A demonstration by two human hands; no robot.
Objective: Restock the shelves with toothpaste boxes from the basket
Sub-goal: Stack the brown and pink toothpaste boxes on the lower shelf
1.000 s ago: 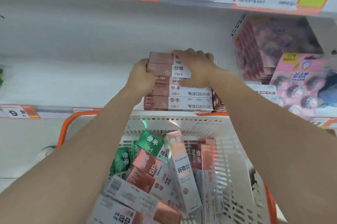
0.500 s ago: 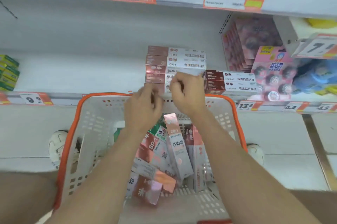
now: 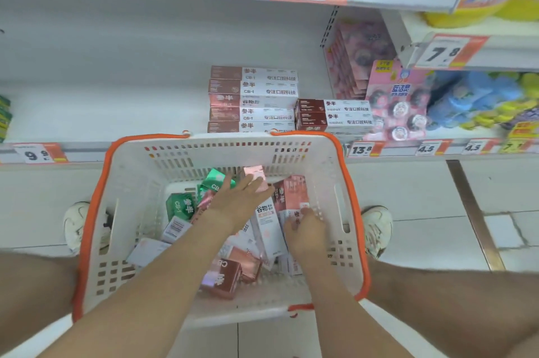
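A white basket with an orange rim [image 3: 99,203] sits in front of the shelf and holds several loose toothpaste boxes, pink, green and maroon. My left hand [image 3: 236,200] reaches into it with straight fingers, its fingertips on a pink box [image 3: 258,174]. My right hand [image 3: 304,230] is lower on the right, fingers curled round the end of a pink-and-white box [image 3: 291,195]. On the shelf behind stand a stack of several maroon-and-white toothpaste boxes [image 3: 253,98] and a lower stack [image 3: 334,115] to its right.
Left of the stacks the white shelf board [image 3: 102,106] is bare. Pink blister packs [image 3: 396,106] and blue and yellow goods [image 3: 478,101] fill the right. Price tags [image 3: 361,150] line the shelf edge. My shoes [image 3: 376,229] flank the basket on the tiled floor.
Both hands left the shelf stack and came down into the basket. The left hand spread out over the boxes, and the right closed on a box. The view tilted downward.
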